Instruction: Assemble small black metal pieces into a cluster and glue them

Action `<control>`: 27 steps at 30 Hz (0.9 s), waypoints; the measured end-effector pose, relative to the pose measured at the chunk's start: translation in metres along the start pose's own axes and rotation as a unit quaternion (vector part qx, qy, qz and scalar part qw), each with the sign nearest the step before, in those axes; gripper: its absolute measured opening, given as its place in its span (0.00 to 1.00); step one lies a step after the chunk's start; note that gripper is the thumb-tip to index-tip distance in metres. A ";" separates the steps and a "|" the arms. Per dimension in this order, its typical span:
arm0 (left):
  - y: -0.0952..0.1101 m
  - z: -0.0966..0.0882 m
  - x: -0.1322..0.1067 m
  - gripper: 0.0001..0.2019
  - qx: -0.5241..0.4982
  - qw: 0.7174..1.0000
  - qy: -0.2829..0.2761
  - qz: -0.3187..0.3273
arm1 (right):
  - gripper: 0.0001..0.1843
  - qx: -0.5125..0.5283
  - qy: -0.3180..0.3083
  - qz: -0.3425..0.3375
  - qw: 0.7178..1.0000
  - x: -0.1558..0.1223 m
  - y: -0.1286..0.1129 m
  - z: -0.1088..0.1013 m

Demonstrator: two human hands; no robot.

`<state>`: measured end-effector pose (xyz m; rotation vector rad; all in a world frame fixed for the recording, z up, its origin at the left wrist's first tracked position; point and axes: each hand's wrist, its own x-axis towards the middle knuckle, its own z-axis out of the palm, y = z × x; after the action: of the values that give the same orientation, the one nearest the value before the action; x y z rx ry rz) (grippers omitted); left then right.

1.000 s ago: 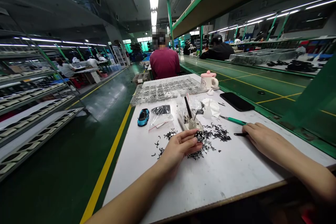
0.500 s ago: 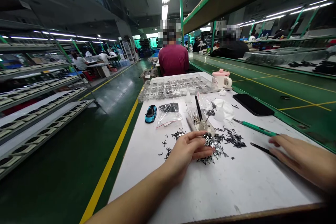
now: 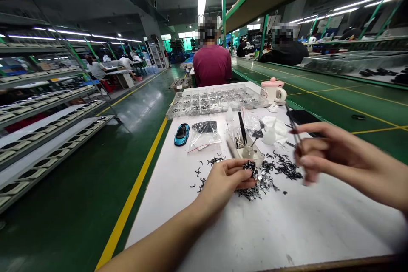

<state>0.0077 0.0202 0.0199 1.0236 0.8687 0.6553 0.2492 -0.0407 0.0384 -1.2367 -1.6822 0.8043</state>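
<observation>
My left hand (image 3: pixel 225 176) is closed around a small bunch of black curved parts (image 3: pixel 250 170), held just above the pile on the white table. Raised at the right, my right hand (image 3: pixel 321 148) grips dark, thin tweezers (image 3: pixel 297 136), blurred by motion and pointing up. Loose black parts (image 3: pixel 288 168) lie between the two hands, and shiny silver-and-black parts (image 3: pixel 253 191) are heaped below my left fingers. Directly beyond my left hand stands a small glass jar (image 3: pixel 248 152), beside a holder with cotton swabs and black tweezers (image 3: pixel 242 127).
A clear compartment box (image 3: pixel 216 104) full of small parts spans the table's far end. A lidded mug (image 3: pixel 272 90), crumpled tissue (image 3: pixel 280 129), plastic bag (image 3: pixel 205 138), blue toy car (image 3: pixel 181 134) and partly covered black phone (image 3: pixel 306 118) surround the work area. A person in maroon (image 3: pixel 212 66) sits ahead.
My right hand has lifted from the table and swung left, bringing the dark tweezers up. The green pen-like tool is now out of sight. My left hand has barely moved.
</observation>
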 end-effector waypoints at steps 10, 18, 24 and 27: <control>0.002 0.001 0.002 0.14 0.057 0.998 -0.029 -0.017 | 0.08 0.258 -0.082 0.057 0.961 0.023 0.008 0.037; 0.003 0.006 0.001 0.13 0.044 0.997 -0.039 -0.040 | 0.13 0.179 -0.109 0.121 0.970 0.024 0.012 0.043; 0.004 0.008 -0.001 0.12 0.037 0.997 -0.044 -0.047 | 0.13 0.182 -0.126 0.131 0.966 0.025 0.013 0.044; 0.004 0.008 -0.001 0.11 0.041 0.997 -0.046 -0.052 | 0.13 0.181 -0.130 0.130 0.966 0.025 0.013 0.043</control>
<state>0.0139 0.0173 0.0257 1.0661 0.8683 0.4845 0.2117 -0.0131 0.0158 -1.1399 -1.4974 1.4201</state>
